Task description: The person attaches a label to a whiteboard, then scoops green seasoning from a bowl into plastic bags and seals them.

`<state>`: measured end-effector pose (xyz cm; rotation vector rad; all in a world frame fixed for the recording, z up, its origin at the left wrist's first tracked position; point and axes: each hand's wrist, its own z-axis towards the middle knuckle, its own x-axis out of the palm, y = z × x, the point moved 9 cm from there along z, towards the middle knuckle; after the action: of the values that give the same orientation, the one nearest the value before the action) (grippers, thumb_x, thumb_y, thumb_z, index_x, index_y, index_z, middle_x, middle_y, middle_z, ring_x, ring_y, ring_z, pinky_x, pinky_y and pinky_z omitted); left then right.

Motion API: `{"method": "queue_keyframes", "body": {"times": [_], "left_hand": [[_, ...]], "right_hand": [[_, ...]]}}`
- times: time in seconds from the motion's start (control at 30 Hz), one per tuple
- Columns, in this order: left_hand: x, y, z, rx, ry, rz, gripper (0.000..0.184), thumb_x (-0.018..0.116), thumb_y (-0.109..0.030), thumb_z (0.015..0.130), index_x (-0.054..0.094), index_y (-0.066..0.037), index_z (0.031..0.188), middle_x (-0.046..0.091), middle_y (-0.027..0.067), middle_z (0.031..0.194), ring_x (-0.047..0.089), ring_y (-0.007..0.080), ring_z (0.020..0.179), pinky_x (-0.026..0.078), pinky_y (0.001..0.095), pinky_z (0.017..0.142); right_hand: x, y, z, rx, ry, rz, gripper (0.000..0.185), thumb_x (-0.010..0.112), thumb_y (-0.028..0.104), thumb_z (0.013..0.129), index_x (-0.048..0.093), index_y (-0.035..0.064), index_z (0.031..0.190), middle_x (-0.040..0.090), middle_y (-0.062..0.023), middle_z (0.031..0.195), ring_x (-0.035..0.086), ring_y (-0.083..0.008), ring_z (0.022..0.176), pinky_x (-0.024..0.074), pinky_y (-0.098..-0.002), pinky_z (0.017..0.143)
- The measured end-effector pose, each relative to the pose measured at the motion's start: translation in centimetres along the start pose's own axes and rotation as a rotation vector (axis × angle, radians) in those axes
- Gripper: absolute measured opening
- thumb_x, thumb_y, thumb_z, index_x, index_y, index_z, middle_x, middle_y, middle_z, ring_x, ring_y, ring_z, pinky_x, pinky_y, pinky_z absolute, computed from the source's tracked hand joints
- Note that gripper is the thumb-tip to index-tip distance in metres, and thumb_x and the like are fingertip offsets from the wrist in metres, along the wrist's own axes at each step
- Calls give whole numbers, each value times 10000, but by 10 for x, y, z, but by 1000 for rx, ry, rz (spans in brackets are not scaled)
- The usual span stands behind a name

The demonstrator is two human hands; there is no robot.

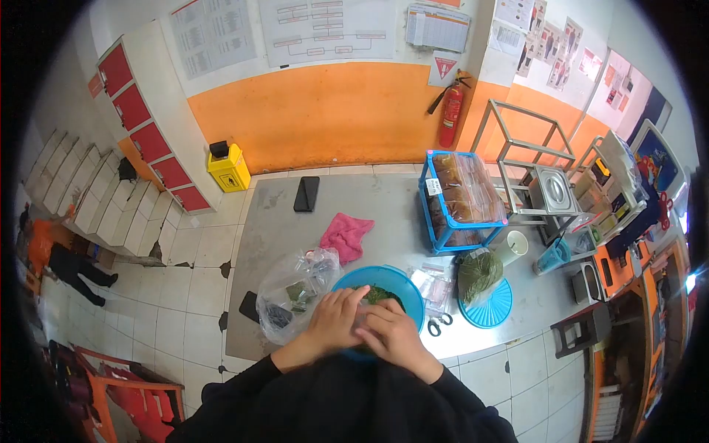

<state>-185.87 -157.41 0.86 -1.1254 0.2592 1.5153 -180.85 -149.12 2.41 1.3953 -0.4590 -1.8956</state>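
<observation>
My left hand [334, 319] and my right hand [396, 337] meet over the near side of a blue bowl [418, 292]. Chopped green leaves [382, 294] lie in the bowl. Fingers of both hands are bent toward each other around something small and see-through, perhaps thin plastic; what it is I cannot make out. Left of the bowl, a clear plastic bag [275, 294] holds a small packet of green stuff [298, 295]. To the right are small clear packets [436, 286], black-handled scissors [439, 325] and a bag of green leaves [478, 275] on a blue lid [490, 308].
On the metal table [281, 236] lie a pink cloth [347, 238], a phone [306, 194] and another dark phone-like object [249, 307]. A blue crate [437, 240] of packaged brown food stands at the back right, near a pale green cup [511, 248]. Another person [77, 272] is far left.
</observation>
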Motion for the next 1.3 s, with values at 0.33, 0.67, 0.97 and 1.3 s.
{"method": "queue_keyframes", "body": {"times": [0.33, 0.67, 0.97, 1.3], "left_hand": [[14, 71, -32, -423, -79, -386, 660, 605, -489, 871, 371, -29, 1284, 535, 156, 1156, 502, 286, 1125, 372, 416, 987], [19, 67, -30, -336, -148, -734, 689, 747, -271, 810, 287, -66, 1280, 363, 207, 1463, 307, 324, 1389, 247, 442, 1114], [-4, 73, -31, -412, -243, -502, 720, 855, -259, 658, 481, -50, 1236, 519, 129, 1228, 505, 263, 1147, 390, 392, 1008], [-12, 66, -28, -408, -245, -406, 716, 881, -271, 635, 530, -64, 1223, 576, 90, 1168, 548, 227, 1103, 409, 384, 975]], "right_hand": [[13, -59, -5, 431, 191, -482, 173, 657, 265, 823, 650, 101, 878, 696, -58, 871, 634, -270, 953, 459, -422, 749], [44, -97, 0, 203, 418, -880, 125, 574, 173, 796, 671, 144, 722, 675, -58, 718, 665, -221, 638, 453, -364, 563], [74, -77, -7, 188, 668, -612, 189, 582, 241, 812, 710, 102, 812, 686, -118, 761, 682, -287, 712, 529, -441, 607], [-8, -88, -14, 324, 244, -311, 187, 601, 244, 829, 692, 81, 846, 678, -113, 802, 656, -335, 736, 520, -447, 639]]}}
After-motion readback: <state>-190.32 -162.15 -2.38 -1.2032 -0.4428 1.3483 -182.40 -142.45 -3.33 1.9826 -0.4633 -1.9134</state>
